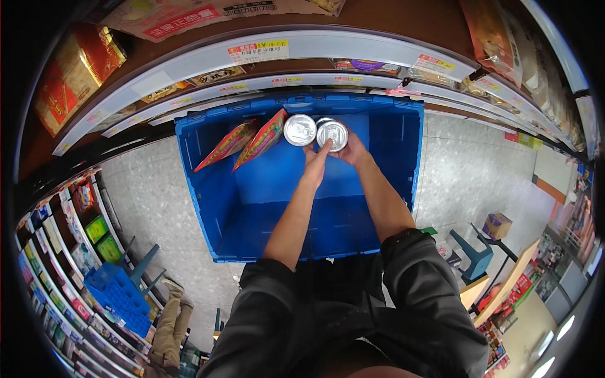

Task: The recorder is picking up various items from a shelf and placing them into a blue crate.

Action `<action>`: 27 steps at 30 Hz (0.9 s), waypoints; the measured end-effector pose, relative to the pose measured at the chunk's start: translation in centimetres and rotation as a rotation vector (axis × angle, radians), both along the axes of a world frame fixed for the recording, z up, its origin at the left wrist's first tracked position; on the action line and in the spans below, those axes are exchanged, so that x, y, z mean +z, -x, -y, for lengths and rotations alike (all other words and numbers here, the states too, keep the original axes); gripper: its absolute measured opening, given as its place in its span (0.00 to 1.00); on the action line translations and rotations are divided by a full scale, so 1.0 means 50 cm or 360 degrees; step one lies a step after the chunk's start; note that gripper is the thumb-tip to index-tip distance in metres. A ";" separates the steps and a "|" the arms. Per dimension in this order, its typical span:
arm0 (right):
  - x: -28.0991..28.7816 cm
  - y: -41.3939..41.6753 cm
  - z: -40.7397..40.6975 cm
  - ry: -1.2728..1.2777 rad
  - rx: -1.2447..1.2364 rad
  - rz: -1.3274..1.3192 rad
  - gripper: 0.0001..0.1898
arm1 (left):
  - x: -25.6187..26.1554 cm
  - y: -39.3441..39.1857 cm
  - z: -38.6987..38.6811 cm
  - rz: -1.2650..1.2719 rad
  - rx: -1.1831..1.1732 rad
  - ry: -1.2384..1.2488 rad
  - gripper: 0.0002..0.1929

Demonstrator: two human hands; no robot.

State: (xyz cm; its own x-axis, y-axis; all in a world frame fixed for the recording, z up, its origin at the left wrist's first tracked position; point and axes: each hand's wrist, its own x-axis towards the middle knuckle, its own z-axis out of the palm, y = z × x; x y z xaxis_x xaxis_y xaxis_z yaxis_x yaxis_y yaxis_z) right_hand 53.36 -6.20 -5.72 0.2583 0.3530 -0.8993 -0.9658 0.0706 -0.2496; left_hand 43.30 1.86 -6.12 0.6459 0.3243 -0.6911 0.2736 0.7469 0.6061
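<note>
A large blue plastic crate (307,231) lies before me, its inside in view. Inside, near its far wall, my left hand (315,160) and my right hand (354,147) grip a metal can (332,135) between them. One left finger rests on its silver pull-tab lid. Just left of it stands another silver-topped can (300,130). The rim of a third can (324,121) shows behind the held one, mostly hidden. Two red-edged flat packages (261,139) (227,144) lean tilted in the far left part of the crate.
Store shelves (264,49) with price labels and packaged food run along the crate's far side. At lower left are another shelf (71,264), a blue basket (116,295) and a person's legs (171,326). A dark teal stool (475,257) and a carton (497,226) are at right.
</note>
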 end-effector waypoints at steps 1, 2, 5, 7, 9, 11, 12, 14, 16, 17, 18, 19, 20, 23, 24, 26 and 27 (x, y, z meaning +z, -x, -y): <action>-0.006 0.003 -0.013 -0.0016 0.0001 -0.0009 0.19 | -0.005 0.008 -0.007 -0.0009 0.0001 -0.0016 0.46; -0.003 0.002 -0.032 -0.0100 -0.0005 -0.0024 0.20 | -0.009 0.017 -0.015 0.0019 0.0099 -0.0004 0.46; -0.017 -0.015 -0.006 -0.0166 -0.0165 -0.0025 0.20 | 0.023 0.015 0.005 0.0063 0.0238 0.0170 0.44; -0.004 -0.008 -0.029 -0.0226 -0.0264 -0.0083 0.21 | 0.024 0.037 -0.029 0.0052 0.0322 0.0249 0.41; 0.005 -0.004 -0.041 -0.0225 -0.0266 -0.0058 0.24 | 0.021 0.044 -0.066 0.0255 0.0440 0.0503 0.36; 0.010 0.000 -0.047 -0.0222 -0.0264 -0.0024 0.27 | 0.021 0.040 -0.085 0.0193 0.0400 0.0438 0.30; 0.007 -0.002 -0.045 -0.0266 -0.0356 -0.0074 0.29 | 0.024 0.034 -0.090 0.0166 0.0457 0.0476 0.29; 0.004 -0.010 -0.038 -0.0312 -0.0453 -0.0106 0.32 | 0.036 0.016 -0.088 0.0102 0.0519 0.0524 0.27; 0.025 -0.003 -0.055 -0.0343 -0.0667 -0.0226 0.36 | 0.039 0.026 -0.091 0.0101 0.0524 0.0497 0.28; 0.040 0.002 -0.058 -0.0356 -0.0662 -0.0224 0.36 | 0.042 0.030 -0.090 0.0099 0.0526 0.0478 0.29; 0.068 0.014 -0.073 -0.0203 -0.0797 -0.0340 0.35 | 0.046 0.047 -0.099 0.0108 0.0539 0.0451 0.29; 0.088 0.022 -0.071 -0.0039 -0.0943 -0.0439 0.34 | 0.051 0.063 -0.093 0.0030 0.0444 0.0420 0.31; 0.087 0.037 -0.067 -0.0059 -0.0940 -0.0424 0.34 | 0.058 0.080 -0.087 -0.0045 0.0350 0.0386 0.33; 0.052 0.086 0.037 0.0400 -0.0696 0.0154 0.32 | 0.109 0.131 -0.029 -0.0076 -0.0169 0.0167 0.34; 0.067 0.124 0.060 0.0333 -0.0494 0.0407 0.31 | 0.120 0.175 -0.026 -0.0116 -0.0318 0.0082 0.32; 0.141 0.208 0.087 0.0182 0.0056 0.0826 0.26 | 0.085 0.306 -0.028 -0.0084 -0.0778 -0.0653 0.25; 0.161 0.228 0.151 0.0194 0.0171 0.1008 0.16 | 0.172 0.297 0.003 -0.0069 -0.0978 -0.0822 0.23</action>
